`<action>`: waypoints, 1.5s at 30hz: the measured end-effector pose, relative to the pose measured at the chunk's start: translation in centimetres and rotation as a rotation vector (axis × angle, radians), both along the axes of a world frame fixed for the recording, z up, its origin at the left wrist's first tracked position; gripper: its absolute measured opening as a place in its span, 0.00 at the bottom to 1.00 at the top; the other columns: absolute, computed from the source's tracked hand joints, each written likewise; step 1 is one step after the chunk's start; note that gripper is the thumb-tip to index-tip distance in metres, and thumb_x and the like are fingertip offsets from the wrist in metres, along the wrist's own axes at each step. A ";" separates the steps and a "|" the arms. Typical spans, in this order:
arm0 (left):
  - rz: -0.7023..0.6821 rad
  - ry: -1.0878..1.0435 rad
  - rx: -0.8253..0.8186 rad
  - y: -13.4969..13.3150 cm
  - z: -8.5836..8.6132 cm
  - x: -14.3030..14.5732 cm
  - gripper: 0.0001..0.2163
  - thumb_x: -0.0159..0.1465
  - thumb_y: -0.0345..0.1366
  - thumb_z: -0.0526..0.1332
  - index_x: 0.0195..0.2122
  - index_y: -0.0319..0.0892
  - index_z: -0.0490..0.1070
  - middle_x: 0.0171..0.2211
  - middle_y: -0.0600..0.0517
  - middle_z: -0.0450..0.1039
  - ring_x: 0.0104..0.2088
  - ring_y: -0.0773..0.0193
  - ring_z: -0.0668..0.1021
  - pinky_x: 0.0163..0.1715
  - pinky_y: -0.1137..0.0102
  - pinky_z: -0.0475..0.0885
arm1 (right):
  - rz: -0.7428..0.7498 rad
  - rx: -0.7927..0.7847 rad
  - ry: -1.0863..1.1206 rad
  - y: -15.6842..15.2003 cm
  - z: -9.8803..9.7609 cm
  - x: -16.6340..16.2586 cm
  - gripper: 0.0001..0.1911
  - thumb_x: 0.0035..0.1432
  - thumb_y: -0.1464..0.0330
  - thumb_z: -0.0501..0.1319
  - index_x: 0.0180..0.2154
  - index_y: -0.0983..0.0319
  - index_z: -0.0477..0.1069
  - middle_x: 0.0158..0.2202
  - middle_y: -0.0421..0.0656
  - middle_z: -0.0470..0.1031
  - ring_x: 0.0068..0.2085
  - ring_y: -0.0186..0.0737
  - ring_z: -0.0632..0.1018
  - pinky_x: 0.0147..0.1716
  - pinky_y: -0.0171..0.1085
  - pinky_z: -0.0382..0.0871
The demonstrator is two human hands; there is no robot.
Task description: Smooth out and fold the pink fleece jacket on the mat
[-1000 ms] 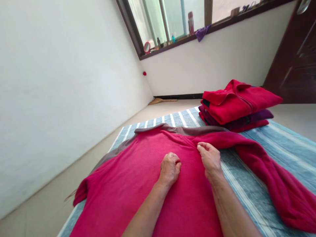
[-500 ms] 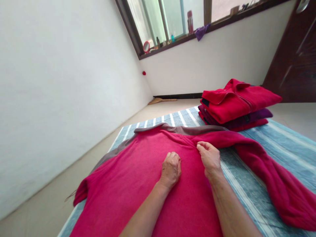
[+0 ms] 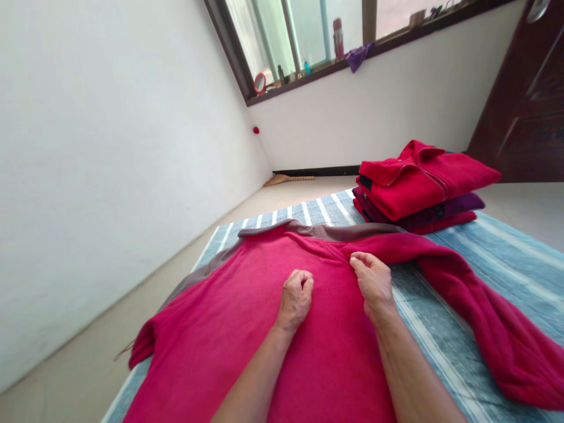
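Note:
A pink-red fleece jacket [image 3: 247, 329] with a grey collar lies spread flat on a blue striped mat [image 3: 484, 276]. Curled into a loose fist, my left hand [image 3: 296, 296] rests on the middle of the jacket's back, and nothing shows in it. My right hand [image 3: 373, 281] pinches the fabric at the right shoulder, where the sleeve [image 3: 476, 311] starts. That sleeve trails away to the right across the mat.
A stack of folded red and purple fleeces [image 3: 418, 185] sits at the mat's far right. A white wall runs along the left. Bottles, a small mirror and a purple cloth stand on the window sill [image 3: 335, 59]. A dark wooden door [image 3: 529, 100] is at the right.
My left hand has slid a little to the left over the jacket. My right hand has stayed at the shoulder.

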State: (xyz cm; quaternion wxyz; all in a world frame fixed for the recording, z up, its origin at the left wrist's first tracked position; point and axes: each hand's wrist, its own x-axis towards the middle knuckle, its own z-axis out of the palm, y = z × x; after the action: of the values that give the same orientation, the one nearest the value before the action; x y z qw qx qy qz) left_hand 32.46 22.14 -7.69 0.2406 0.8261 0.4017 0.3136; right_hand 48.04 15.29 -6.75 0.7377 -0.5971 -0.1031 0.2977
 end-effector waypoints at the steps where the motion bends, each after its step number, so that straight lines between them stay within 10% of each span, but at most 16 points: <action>1: 0.006 -0.004 0.001 0.0 0.1 -0.1 0.07 0.60 0.32 0.53 0.24 0.44 0.65 0.28 0.51 0.72 0.32 0.62 0.75 0.37 0.68 0.69 | 0.001 0.000 -0.003 0.0 0.0 0.0 0.17 0.36 0.60 0.64 0.29 0.64 0.75 0.23 0.39 0.73 0.26 0.35 0.70 0.26 0.34 0.62; 45: -0.124 0.084 0.152 -0.5 -0.7 0.0 0.08 0.60 0.27 0.52 0.25 0.44 0.63 0.35 0.46 0.74 0.39 0.59 0.75 0.42 0.63 0.72 | 0.011 -0.001 -0.029 0.0 -0.2 0.1 0.17 0.37 0.60 0.64 0.29 0.64 0.76 0.23 0.39 0.73 0.25 0.35 0.70 0.26 0.34 0.62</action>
State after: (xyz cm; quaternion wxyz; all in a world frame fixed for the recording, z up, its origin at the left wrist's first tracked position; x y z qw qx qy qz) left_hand 32.50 21.64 -8.41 0.1789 0.8777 0.3347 0.2926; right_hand 48.11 15.28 -6.99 0.7341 -0.6013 -0.1169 0.2932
